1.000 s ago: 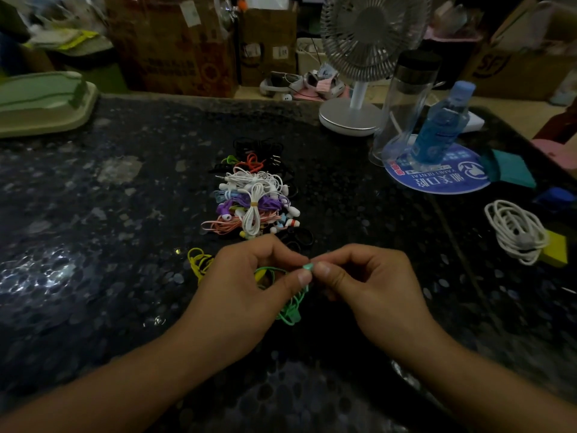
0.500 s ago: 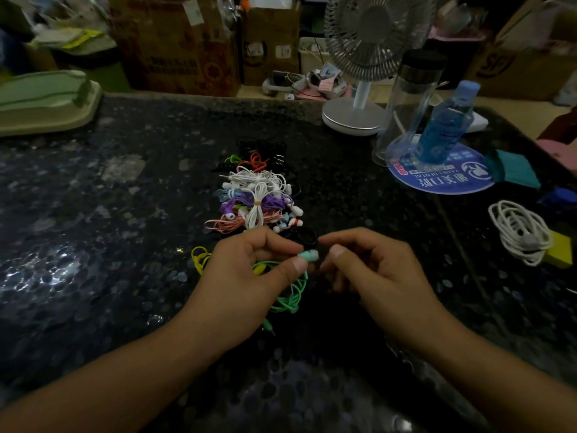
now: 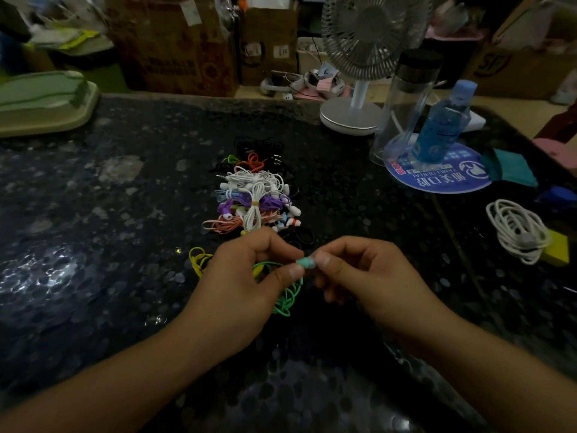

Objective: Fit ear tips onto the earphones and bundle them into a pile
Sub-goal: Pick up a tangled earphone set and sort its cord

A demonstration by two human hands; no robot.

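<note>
My left hand pinches the green earbud just before the earphone pile; my right hand pinches its tip, which I reckon could slip off.

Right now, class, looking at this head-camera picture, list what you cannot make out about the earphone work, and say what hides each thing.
- Head view: whether the ear tip is seated on the green earbud; the fingertips of the left hand and right hand cover its ends.
- Head view: the green cable in the left grip; the palm hides it.
- Head view: ear tips within the pile of bundled earphones; too small, dim.
</note>
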